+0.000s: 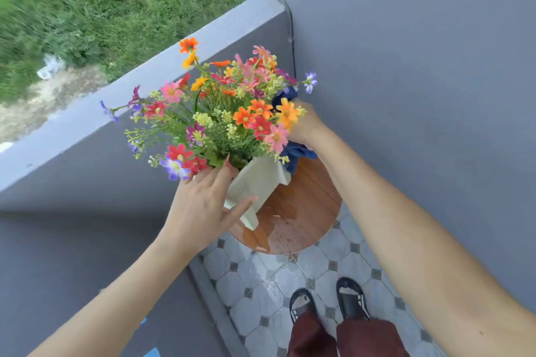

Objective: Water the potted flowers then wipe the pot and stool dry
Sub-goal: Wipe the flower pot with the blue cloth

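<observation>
A cream square pot (pixel 255 182) full of many-coloured flowers (pixel 220 107) stands tilted on a round wooden stool (pixel 304 211). Water pools on the stool's near side. My left hand (pixel 203 206) lies flat against the pot's left wall, fingers spread along it. My right hand (pixel 304 124) is behind the flowers on the pot's right side, gripping a dark blue cloth (pixel 295 153) pressed against the pot. The flowers partly hide that hand and the cloth.
A grey parapet wall (pixel 87 139) runs along the left, with grass beyond it. A grey house wall (pixel 420 81) rises on the right. Wet patterned floor tiles (pixel 261 284) lie below the stool, where my feet in black sandals (pixel 327 304) stand.
</observation>
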